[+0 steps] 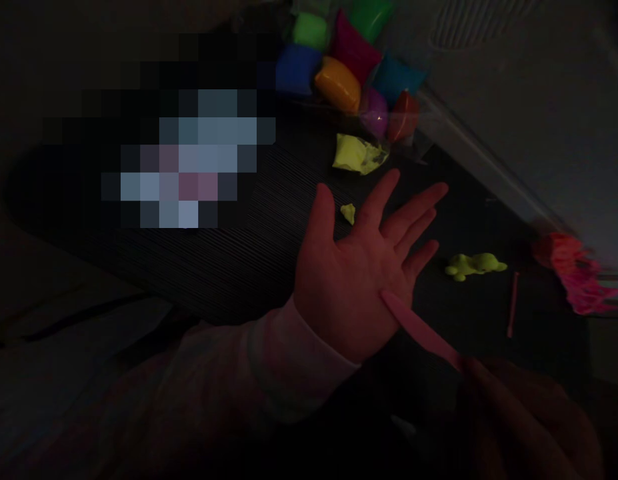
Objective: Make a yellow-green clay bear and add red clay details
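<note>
My left hand [356,287] is held palm up above the dark table, its fingers spread. In my right hand [533,417], at the lower right and deep in shadow, is a pink plastic modelling knife [426,330]. The knife's tip lies over the left palm and appears to touch it; whether any clay sits there I cannot tell. Just beyond the left thumb is a small yellow lump of clay [348,213]. A yellow clay figure [475,265] with rounded limbs lies to the right of the left fingertips.
An opened yellow clay packet [357,155] lies beyond my left hand. Behind it are several coloured clay packets [339,83] in clear plastic. A thin pink stick [512,305] and a crumpled orange-pink bundle [579,270] are at the right of the dark table [229,253]. A blurred-out patch covers the upper left.
</note>
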A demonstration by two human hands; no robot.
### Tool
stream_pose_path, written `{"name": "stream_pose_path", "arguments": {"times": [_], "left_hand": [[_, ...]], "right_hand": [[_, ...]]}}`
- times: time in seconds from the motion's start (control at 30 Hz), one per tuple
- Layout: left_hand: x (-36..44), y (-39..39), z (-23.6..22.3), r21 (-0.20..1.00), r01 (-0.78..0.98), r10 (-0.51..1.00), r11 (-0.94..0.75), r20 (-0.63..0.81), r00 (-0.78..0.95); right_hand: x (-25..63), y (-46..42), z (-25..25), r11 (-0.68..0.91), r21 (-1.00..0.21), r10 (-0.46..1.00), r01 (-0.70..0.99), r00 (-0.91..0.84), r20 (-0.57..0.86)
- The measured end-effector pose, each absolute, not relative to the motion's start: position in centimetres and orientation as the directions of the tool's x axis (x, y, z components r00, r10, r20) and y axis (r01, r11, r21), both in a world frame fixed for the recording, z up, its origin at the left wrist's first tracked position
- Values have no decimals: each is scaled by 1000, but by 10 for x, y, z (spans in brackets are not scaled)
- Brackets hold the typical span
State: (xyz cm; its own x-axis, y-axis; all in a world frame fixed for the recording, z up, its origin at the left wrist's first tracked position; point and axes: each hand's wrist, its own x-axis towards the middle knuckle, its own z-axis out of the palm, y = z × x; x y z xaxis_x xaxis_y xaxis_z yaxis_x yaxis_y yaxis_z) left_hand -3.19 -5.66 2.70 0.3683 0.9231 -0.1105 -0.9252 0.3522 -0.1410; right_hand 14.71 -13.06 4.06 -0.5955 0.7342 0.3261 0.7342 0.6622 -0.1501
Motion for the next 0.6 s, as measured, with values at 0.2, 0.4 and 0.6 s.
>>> {"name": "stream_pose_path", "arguments": {"times": [0.2,0.4,0.6], "left_hand": [[-32,-57,27,-127,-928,924,349,-121,364],[-33,-57,28,-151,-925,921,349,-124,368],[-33,-57,28,-140,-926,920,350,-137,368]], "right_hand": [[154,-123,42,752,-139,649,644,-689,322],[151,-128,41,656,-182,740,732,-578,343],[151,-126,42,703,-164,702,692,-636,320]]}}
